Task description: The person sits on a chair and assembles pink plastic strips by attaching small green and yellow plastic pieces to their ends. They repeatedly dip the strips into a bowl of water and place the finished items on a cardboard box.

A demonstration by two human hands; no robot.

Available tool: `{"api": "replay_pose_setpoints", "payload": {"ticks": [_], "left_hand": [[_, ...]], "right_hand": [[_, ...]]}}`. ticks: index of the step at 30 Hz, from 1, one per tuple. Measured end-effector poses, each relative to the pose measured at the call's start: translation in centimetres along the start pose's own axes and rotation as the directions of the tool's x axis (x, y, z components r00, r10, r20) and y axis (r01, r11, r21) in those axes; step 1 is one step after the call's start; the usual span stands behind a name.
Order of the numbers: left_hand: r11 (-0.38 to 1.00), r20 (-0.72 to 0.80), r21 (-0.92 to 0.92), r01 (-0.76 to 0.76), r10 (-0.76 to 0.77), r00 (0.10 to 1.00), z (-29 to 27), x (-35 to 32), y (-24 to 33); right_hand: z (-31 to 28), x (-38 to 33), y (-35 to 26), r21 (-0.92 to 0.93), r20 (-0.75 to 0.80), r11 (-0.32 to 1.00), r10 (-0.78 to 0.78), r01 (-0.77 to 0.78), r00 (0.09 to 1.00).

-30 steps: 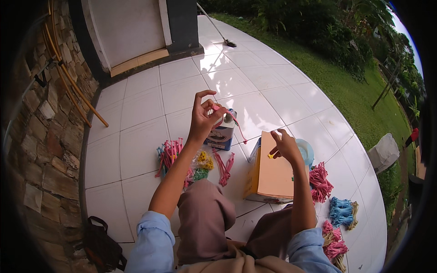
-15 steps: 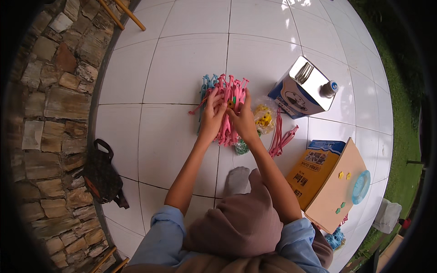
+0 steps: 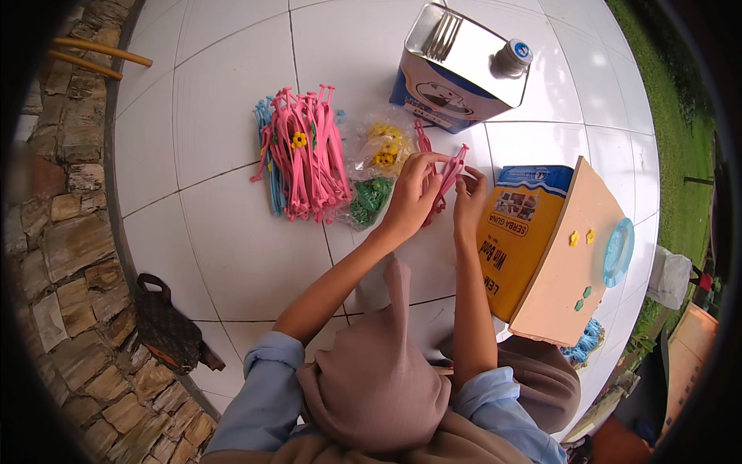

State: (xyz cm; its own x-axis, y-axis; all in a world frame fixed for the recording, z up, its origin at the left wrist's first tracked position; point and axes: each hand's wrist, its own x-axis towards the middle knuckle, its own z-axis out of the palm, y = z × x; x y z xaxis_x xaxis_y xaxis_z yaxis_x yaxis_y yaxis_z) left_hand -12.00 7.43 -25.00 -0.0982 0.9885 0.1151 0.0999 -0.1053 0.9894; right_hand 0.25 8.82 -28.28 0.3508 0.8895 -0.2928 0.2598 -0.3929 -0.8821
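Pink straps (image 3: 313,166) look like smooth, faintly shiny soft plastic. A clear plastic bag (image 3: 359,158) is thin, crinkled and glossy. The square-sided can (image 3: 479,66) has a bright bare-metal top with a ribbed metal handle (image 3: 444,37). The cardboard box (image 3: 502,247) has a smooth printed side and a matt, peach panel (image 3: 553,278). The round dish (image 3: 618,251) resembles shiny plastic. Floor tiles (image 3: 232,267) are glazed; the stone wall (image 3: 85,255) is rough; rolled sleeves (image 3: 267,387) are matt cloth.
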Motion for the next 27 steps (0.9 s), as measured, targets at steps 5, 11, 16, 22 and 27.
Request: {"api": "replay_pose_setpoints", "payload": {"ticks": [5, 11, 16, 22, 27], "left_hand": [[0.807, -0.107, 0.588, 0.058, 0.006, 0.994, 5.7, -1.3, -11.0], [0.91, -0.13, -0.09, 0.405, -0.414, 0.901, 5.7, -1.2, -10.3], [0.867, -0.051, -0.283, 0.41, -0.44, 0.897, 5.2, -2.7, -4.1], [0.875, 0.031, 0.403, -0.268, 0.279, 0.96, 1.0, -3.0, 6.6], [0.738, 0.504, 0.363, -0.57, 0.359, 0.786, -0.8, 0.1, 16.7]], "right_hand": [[2.3, -0.6, 4.5, -0.183, 0.146, 0.973, -0.114, 0.14, 0.983], [2.9, -0.5, 3.7, -0.198, 0.16, 0.954, -0.194, 0.224, 0.968], [0.2, -3.4, -0.4, -0.234, 0.079, 0.935, -0.254, 0.266, 0.964], [-8.1, -8.2, -12.1, -0.302, 0.157, 0.879, -0.335, 0.368, 0.929], [-16.3, -12.0, -22.3, -0.181, 0.158, 0.766, -0.597, 0.617, 0.786]]}}
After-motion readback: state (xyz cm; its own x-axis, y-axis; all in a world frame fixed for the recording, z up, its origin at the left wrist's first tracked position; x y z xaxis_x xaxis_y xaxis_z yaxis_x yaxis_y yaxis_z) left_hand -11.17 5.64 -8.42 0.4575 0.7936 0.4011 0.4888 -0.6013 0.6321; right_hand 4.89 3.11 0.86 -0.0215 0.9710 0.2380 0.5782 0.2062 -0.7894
